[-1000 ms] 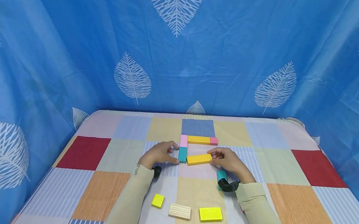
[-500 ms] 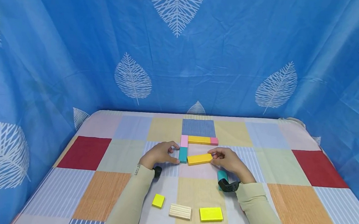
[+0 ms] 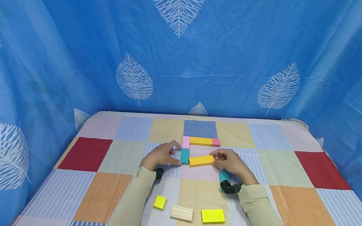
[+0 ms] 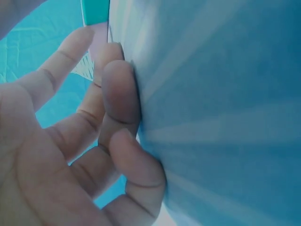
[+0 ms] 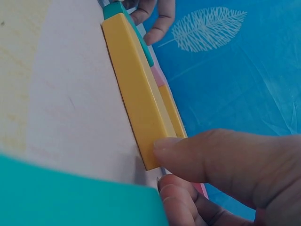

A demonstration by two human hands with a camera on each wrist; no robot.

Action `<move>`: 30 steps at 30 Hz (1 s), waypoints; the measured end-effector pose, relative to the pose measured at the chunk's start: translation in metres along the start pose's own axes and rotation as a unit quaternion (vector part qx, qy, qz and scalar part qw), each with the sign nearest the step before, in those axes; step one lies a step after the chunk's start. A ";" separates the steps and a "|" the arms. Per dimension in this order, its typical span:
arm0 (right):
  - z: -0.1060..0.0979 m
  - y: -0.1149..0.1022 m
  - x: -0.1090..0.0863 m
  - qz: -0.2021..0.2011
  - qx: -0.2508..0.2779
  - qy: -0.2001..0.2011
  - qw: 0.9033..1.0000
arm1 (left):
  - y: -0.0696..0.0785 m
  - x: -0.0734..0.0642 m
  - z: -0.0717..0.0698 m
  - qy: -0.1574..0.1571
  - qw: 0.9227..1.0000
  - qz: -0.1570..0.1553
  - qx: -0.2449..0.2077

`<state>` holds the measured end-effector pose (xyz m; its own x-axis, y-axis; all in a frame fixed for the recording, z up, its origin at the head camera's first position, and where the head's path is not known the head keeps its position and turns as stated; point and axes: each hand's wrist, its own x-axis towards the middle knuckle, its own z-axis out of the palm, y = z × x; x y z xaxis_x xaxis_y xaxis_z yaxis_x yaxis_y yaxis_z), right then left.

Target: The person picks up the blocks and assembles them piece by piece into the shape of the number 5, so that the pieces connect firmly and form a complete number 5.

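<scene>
My right hand [image 3: 232, 162] pinches the right end of an orange-yellow oblong block [image 3: 201, 161] between thumb and fingers. That block lies slightly slanted on the patchwork cloth, its left end close to a teal block [image 3: 184, 156]. Along the teal block's left side rests my left hand [image 3: 162, 154], thumb and index finger spread near its two ends; the other fingers [image 4: 121, 92] are loosely bent against the cloth and hold nothing. Beyond the teal block, a light pink block [image 3: 186, 142], another orange-yellow block [image 3: 201, 141] and a small pink block [image 3: 216, 142] form a corner.
A second teal block [image 3: 224, 177] lies partly hidden under my right wrist. Closer to me are a small yellow block [image 3: 159, 202], a ridged wooden block [image 3: 182, 213] and a yellow oblong block [image 3: 212, 216]. A blue curtain [image 3: 232, 59] hangs behind the table.
</scene>
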<state>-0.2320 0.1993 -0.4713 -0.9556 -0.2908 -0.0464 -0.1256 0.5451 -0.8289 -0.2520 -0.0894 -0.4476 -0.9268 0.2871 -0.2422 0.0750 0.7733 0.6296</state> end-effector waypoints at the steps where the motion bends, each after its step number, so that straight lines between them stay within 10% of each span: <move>1: 0.000 0.000 0.000 0.001 0.001 0.001 1.000 | 0.000 0.000 0.000 0.000 1.000 0.001 -0.001; 30: -0.019 -0.002 -0.007 -0.030 0.040 -0.019 0.999 | 0.000 0.001 0.001 -0.007 1.000 0.006 -0.010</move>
<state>-0.2306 0.2157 -0.4588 -0.9358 -0.3523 -0.0150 -0.1599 0.4621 -0.8723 -0.2531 -0.0890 -0.4487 -0.9205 0.3046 -0.2446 0.0792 0.7586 0.6468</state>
